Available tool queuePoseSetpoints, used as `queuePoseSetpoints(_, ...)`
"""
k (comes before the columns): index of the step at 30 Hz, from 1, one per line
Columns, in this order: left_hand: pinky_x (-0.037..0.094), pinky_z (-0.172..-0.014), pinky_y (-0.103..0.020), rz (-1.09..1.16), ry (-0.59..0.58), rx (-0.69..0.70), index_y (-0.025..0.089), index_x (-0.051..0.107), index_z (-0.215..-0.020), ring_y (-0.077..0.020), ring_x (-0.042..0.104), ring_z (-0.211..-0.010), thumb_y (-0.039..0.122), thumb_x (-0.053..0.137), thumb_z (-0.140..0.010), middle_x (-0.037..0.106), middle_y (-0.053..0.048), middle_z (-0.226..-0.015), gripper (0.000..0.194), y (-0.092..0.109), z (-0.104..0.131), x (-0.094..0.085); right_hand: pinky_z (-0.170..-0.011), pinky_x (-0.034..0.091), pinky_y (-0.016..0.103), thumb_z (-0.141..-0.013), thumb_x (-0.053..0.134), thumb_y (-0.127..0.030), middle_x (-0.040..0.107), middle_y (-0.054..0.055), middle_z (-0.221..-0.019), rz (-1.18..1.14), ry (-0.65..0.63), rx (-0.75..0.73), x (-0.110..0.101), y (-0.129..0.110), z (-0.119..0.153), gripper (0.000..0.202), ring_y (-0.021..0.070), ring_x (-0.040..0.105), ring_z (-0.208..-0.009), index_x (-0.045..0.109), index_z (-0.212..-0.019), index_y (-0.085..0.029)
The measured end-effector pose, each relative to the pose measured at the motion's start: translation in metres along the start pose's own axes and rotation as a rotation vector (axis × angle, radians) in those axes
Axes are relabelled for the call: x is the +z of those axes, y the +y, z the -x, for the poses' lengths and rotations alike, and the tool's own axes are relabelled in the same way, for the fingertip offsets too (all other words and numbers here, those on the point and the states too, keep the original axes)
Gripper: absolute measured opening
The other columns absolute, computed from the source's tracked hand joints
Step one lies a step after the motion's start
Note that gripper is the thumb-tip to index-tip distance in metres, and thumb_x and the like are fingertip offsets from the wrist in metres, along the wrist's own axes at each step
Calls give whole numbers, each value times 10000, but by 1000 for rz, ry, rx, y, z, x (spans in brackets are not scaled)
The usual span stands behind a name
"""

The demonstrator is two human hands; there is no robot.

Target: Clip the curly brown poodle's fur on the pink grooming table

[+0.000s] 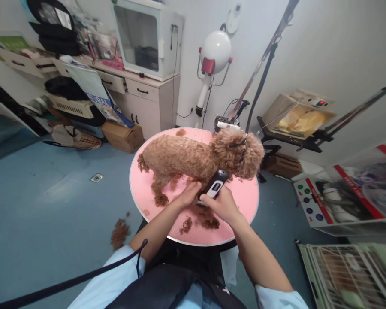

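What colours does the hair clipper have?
The clipper is black and silver-grey, seen best in the head view.

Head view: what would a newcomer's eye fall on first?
Probably the curly brown dog standing across the round pink table in the middle, its head toward the picture's right. Next, the dark-and-silver clipper in the right hand, by the dog's chest, with the left hand close beside it. Then the clump of brown hair on the blue floor, left of the table.
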State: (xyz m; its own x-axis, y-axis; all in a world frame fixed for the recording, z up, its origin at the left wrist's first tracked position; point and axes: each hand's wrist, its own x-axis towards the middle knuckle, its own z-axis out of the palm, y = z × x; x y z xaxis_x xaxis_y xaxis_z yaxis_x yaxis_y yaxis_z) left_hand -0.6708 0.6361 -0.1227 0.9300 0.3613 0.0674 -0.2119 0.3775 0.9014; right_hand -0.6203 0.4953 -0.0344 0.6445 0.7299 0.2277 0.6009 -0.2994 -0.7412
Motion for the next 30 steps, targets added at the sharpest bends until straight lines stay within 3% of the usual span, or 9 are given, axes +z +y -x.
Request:
queuePoseSetpoints(2,456,-675,-290,-50,36,15,123,673,-791,-184,599,-708,623,669,-701,672,-63,-753,508,1,-5,11,-572,493,302,-696,699,-330,670,20,-681,-96,13,-43,-11,2,2,179,187,612,-599,606,-771,-196)
queuePoseSetpoints(5,436,-620,-272,-85,97,17,127,655,-758,-160,570,-629,532,685,-719,637,-29,-659,408,4,-8,21,-677,526,335,-745,632,-321,696,52,-780,-198,410,-102,-34,5,-14,144,203,643,-699,636,-808,-192)
queuePoseSetpoints(7,436,-609,-269,-80,176,28,132,649,-726,-158,564,-614,497,703,-695,633,-19,-630,371,5,-9,25,-692,527,340,-733,631,-312,691,53,-769,-185,532,-113,-44,7,-32,130,205,639,-708,633,-783,-193)
queuePoseSetpoints(11,474,-743,-303,107,253,35,140,673,-728,-199,629,-760,421,686,-694,704,-45,-737,283,2,-12,34,-600,518,319,-687,666,-333,665,29,-677,-132,279,-48,-44,12,-47,152,194,617,-627,597,-705,-198)
queuePoseSetpoints(16,487,-852,-355,498,255,-93,138,688,-812,-243,673,-885,336,635,-711,735,-61,-821,228,2,-15,47,-521,491,276,-665,719,-300,664,9,-657,-89,-43,-77,-36,12,-21,180,168,602,-566,597,-735,-187)
queuePoseSetpoints(18,479,-899,-364,596,183,-177,130,697,-852,-252,669,-951,318,581,-747,740,-77,-869,245,5,-18,51,-557,514,288,-684,701,-290,692,28,-716,-149,60,-124,-43,9,-19,152,178,629,-608,631,-768,-184)
queuePoseSetpoints(22,457,-955,-378,774,-9,-185,115,696,-1014,-260,636,-1063,390,475,-831,724,-106,-1039,398,9,-23,61,-694,546,323,-734,643,-265,717,45,-806,-208,499,-177,-63,4,-33,110,193,667,-721,671,-813,-194)
queuePoseSetpoints(27,494,-828,-401,696,-3,-253,112,693,-931,-294,664,-919,614,521,-797,729,-119,-869,548,3,-25,76,-609,553,313,-687,736,-351,720,47,-759,-230,-5,-107,-61,31,-20,247,207,676,-664,679,-862,-185)
queuePoseSetpoints(30,497,-735,-334,635,43,-205,139,654,-804,-211,644,-729,553,681,-719,683,-59,-736,424,0,-21,87,-457,497,279,-726,671,-551,720,65,-788,-485,148,-62,-55,60,1,394,172,624,-530,622,-904,-202)
